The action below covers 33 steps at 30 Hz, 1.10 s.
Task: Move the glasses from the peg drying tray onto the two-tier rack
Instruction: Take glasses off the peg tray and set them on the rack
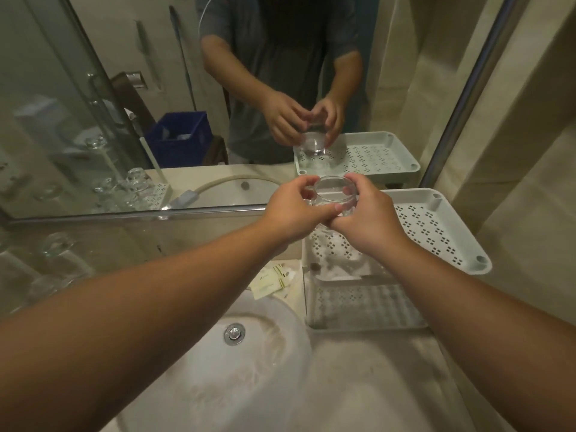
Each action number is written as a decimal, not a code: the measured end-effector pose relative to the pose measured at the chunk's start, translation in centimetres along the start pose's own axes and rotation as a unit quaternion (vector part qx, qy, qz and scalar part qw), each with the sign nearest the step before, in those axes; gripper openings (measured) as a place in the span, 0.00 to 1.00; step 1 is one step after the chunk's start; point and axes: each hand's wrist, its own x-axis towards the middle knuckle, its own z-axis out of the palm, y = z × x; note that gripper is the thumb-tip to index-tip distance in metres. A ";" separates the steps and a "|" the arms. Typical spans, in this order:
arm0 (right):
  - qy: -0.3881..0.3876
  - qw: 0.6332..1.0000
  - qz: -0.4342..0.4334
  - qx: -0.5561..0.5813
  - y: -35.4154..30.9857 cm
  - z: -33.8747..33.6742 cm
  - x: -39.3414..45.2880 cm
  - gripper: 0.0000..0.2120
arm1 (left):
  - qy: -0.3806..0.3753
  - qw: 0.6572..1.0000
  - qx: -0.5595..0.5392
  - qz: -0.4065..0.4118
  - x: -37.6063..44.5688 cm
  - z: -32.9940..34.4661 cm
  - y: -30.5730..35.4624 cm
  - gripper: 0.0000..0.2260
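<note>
Here, we hold one clear glass [335, 194] between both hands, raised over the near-left part of the two-tier rack's [442, 232] upper tray. Our left hand [291, 213] curls around the glass's left side, fingers on the rim and thumb stretched across the front wall. Our right hand [371, 219] closes on the right side, thumb meeting the left thumb at the front of the glass. Both hands are wrapped on the glass, neither spread flat. The glass sits mouth-up, tilted slightly toward us; we cannot tell whether its base touches the tray, since the hands cover it.

The rack is white plastic, perforated with small diamond clusters. Its upper tray shows bare to the right of the glass. The lower tier [358, 304] shows beneath, nearer to us, also perforated.

Left of the rack lies the round white sink [265, 347], with its chrome drain [234, 334] in the basin. Small packaged sachets [274, 280] lie on the counter between sink and rack.

Behind the rack runs the mirror [156, 88], which repeats the hands, the glass and the rack. Far left of the rack, upturned glasses [56, 244] stand blurred against the mirror's lower edge; the peg tray under them we cannot make out clearly.
</note>
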 end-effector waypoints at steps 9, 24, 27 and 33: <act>-0.027 0.999 0.041 -0.011 2.0 1.9 2.8 0.41 | -0.008 0.998 0.036 -0.044 3.5 1.7 -1.6 0.34; -0.049 0.998 0.035 -0.017 2.5 2.6 4.7 0.37 | 0.025 0.992 0.122 -0.022 5.3 2.5 -2.6 0.29; -0.058 0.997 0.032 -0.026 2.8 2.7 4.9 0.37 | 0.031 0.990 0.137 -0.020 5.3 2.7 -2.5 0.29; -0.063 0.996 0.026 -0.051 2.8 2.6 5.2 0.38 | 0.032 0.986 0.159 -0.020 5.4 2.7 -2.8 0.31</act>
